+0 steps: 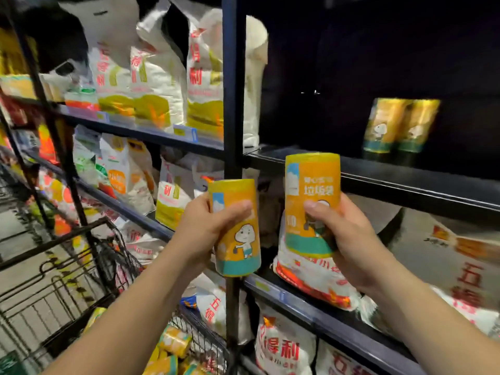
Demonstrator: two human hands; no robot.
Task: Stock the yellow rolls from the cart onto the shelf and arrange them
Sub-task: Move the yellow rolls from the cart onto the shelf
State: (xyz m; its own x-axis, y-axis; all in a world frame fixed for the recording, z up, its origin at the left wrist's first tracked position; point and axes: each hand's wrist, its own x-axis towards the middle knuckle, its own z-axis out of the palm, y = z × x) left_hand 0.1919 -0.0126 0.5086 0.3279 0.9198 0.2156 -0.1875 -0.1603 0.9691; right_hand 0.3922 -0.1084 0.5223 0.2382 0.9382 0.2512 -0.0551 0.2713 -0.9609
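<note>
Yellow rolls [400, 125] already stocked numbered two. They stood upright side by side, far along the dark shelf board [405, 182] to the right, too blurred for me to tell whether they touched. That much I judged done.

My left hand [203, 228] was wrapped round one roll [238, 250], thumb across its front. My right hand [351, 239] gripped a second roll [311, 180] by its lower half. Both were upright in the air in front of the shelving, about level with the board's front edge, and neither was set down yet.

More loose rolls [173, 339] lay in the cart [67, 266] at lower left, so I judged the stocking was at an early stage, with all the arranging left to do.

White flour bags [159, 85] filled the bay on the left, and red-printed bags [311, 272] lay on the lower shelf just under the second roll. The black upright post [232, 104] stood directly behind the roll in my left hand. I judged that roll would have to pass to the right of the post to reach the board beside the standing pair.
</note>
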